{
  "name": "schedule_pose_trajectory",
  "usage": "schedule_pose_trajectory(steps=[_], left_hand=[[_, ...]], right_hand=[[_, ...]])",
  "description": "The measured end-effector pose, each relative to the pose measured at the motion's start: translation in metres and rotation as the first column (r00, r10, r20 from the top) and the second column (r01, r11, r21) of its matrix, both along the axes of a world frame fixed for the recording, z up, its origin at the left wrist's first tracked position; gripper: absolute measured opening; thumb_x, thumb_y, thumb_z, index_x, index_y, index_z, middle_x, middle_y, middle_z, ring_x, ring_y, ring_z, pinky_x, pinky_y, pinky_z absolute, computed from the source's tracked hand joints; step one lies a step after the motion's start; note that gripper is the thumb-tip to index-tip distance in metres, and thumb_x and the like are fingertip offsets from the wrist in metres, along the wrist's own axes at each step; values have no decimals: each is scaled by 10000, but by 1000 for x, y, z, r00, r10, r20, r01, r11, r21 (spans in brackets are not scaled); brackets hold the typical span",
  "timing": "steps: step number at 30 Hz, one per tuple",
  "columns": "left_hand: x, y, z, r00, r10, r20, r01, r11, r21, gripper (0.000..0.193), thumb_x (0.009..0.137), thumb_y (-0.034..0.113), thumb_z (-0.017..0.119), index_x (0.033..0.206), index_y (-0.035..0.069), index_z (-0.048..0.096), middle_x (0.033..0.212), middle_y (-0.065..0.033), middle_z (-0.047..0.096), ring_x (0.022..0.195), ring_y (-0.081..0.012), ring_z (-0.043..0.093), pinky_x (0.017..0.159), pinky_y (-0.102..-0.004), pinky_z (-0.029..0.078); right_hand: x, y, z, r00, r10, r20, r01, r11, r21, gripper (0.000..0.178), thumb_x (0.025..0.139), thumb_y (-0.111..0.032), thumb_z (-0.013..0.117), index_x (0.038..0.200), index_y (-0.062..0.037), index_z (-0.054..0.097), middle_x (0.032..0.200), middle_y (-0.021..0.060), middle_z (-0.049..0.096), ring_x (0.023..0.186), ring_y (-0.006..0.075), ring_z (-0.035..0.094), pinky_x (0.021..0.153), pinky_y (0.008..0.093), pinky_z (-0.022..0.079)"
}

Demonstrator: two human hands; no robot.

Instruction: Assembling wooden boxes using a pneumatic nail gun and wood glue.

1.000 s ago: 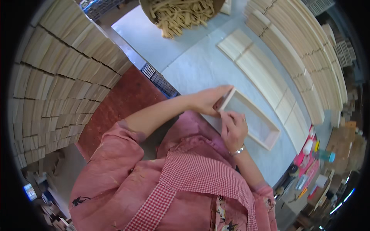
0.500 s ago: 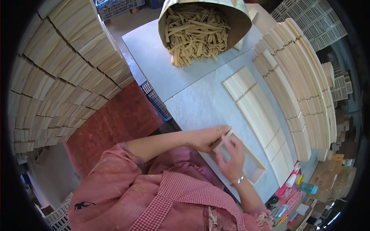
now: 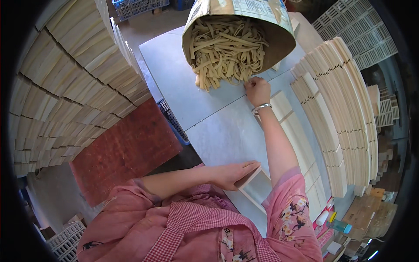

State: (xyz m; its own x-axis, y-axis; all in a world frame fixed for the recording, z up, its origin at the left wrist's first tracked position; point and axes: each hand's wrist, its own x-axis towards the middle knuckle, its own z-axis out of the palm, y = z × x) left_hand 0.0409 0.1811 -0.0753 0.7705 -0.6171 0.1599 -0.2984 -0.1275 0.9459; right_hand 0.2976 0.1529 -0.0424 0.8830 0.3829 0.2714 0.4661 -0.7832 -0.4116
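Observation:
My left hand (image 3: 233,174) is closed around the near-left end of a pale wooden frame (image 3: 252,199), an open rectangle of thin boards on the table edge. My right sleeve hides the frame's other end. Out across the table stretches my right arm, and my right hand (image 3: 258,91) is closed with fingertips pinched beside a heap of flat beige bands (image 3: 227,52). Whatever is in that pinch is too small to make out. The bands spill from a carton (image 3: 277,48) lying on its side, its mouth toward me.
On the table's right lie flat wooden panels (image 3: 301,148) and long rows of stacked boards (image 3: 345,118). Tall stacks of wood pieces (image 3: 65,87) rise on the left behind a red board (image 3: 126,148). A bottle with a blue cap (image 3: 340,225) stands among small items at lower right.
My right hand has left the wooden frame and reached forward to the beige bands, its fingers now closed. My left hand stays on the frame's end. The whole view has shifted slightly.

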Motion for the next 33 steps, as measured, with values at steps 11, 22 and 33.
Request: schedule_pose_trajectory(steps=[11, 22, 33], left_hand=[[-2, 2, 5, 998, -46, 30, 46, 999, 10, 1061, 669, 11, 766, 1542, -8, 164, 1533, -250, 339, 1235, -410, 514, 1018, -388, 456], [3, 8, 30, 996, -21, -82, 37, 979, 203, 1112, 686, -62, 782, 1580, 39, 128, 1212, -195, 558, 744, -220, 552, 663, -305, 510], [-2, 5, 28, 992, -8, -126, 30, 984, 173, 1272, 650, -63, 817, 1599, 66, -19, 1471, -223, 461, 755, -232, 578, 666, -316, 545]], right_hand=[[-92, -73, 89, 983, -87, 159, 20, 924, 381, 124, 858, -113, 693, 886, -9, 754, 805, 78, 692, 681, 203, 600, 657, 297, 493], [-187, -204, 91, 977, -186, 103, 86, 788, 609, 44, 899, -40, 596, 940, -42, 613, 737, 26, 658, 633, 92, 524, 601, 201, 440], [-223, -178, 60, 931, 61, -359, 23, 974, 226, 98, 852, -119, 652, 852, -25, 680, 617, -24, 513, 557, 99, 394, 535, 248, 335]])
